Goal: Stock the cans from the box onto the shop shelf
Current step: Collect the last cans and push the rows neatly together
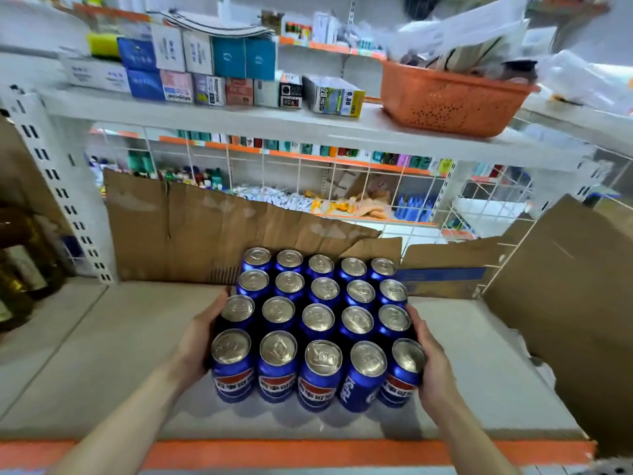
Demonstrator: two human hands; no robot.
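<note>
Several blue cola cans point(317, 320) with silver tops stand upright in a tight block of rows on the white shelf point(113, 341). My left hand point(198, 341) presses against the left side of the block, fingers wrapped toward the second-row can. My right hand point(430, 361) presses the right side, its fingers curved round the front-right can point(404, 371). A torn cardboard box flap point(191, 231) stands behind the cans, and another cardboard panel point(561, 303) leans at the right.
An orange price strip point(308, 452) edges the shelf front. Above, a shelf point(239, 121) carries small boxes and an orange basket point(452, 97). A wire grid backs the bay. Dark bottles point(20, 269) stand at far left.
</note>
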